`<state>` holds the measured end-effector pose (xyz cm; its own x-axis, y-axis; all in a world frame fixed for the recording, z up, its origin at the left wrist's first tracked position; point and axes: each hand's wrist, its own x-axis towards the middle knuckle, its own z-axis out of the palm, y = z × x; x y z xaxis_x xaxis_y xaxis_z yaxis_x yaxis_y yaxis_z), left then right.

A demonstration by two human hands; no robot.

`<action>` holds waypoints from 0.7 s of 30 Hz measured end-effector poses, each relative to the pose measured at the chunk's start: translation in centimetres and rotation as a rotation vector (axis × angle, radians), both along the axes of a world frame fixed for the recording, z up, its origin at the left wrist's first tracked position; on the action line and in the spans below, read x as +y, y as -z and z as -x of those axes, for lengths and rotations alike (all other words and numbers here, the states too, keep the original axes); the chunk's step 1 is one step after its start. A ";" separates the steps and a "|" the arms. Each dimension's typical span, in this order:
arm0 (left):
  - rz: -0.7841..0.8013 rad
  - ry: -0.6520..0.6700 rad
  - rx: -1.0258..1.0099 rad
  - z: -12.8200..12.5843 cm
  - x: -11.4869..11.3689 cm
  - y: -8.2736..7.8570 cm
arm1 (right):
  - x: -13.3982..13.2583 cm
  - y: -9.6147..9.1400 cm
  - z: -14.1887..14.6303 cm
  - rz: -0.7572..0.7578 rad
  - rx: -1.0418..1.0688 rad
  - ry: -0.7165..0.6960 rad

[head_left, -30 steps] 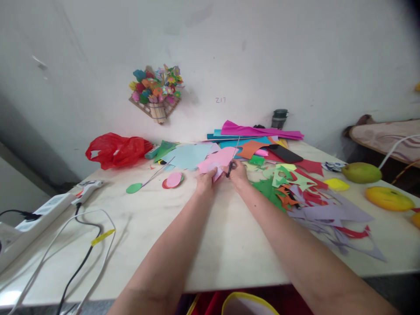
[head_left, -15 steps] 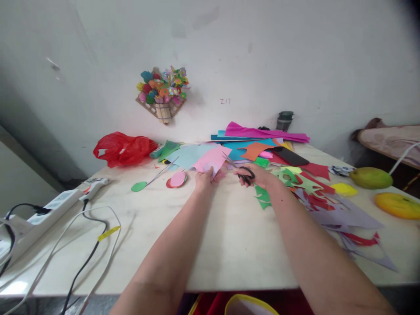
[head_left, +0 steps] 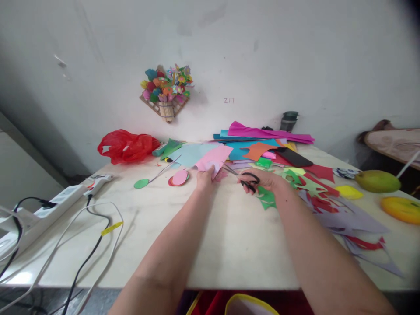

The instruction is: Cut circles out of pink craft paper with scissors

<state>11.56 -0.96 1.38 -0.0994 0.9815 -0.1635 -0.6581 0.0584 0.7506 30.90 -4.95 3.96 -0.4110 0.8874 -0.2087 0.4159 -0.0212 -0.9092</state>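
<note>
My left hand (head_left: 206, 178) pinches the near edge of a pink paper sheet (head_left: 214, 158) that lies partly lifted over the table. My right hand (head_left: 262, 180) grips black-handled scissors (head_left: 246, 178), their blades open and pointing left toward the pink sheet, a short gap away from it. A stack of round paper discs, pink on top (head_left: 179, 178), rests just left of my left hand. A green paper scrap (head_left: 266, 197) lies under my right wrist.
Coloured paper sheets (head_left: 262, 133) and cut scraps (head_left: 328, 197) cover the table's right side, with a dark phone (head_left: 294, 157) and mangoes (head_left: 377, 181). A red plastic bag (head_left: 126, 146), power strip (head_left: 49, 210) and cables (head_left: 95, 245) sit left. A paper flower basket (head_left: 167, 89) hangs on the wall.
My right hand pulled the scissors out of the pink sheet and moved right, blades now open. My left hand kept holding the sheet. The view shifted slightly left.
</note>
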 end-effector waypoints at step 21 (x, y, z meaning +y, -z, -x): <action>0.050 -0.040 -0.015 0.1 0.0 -0.2 | 0.2 0.7 3.1 -0.033 0.121 0.028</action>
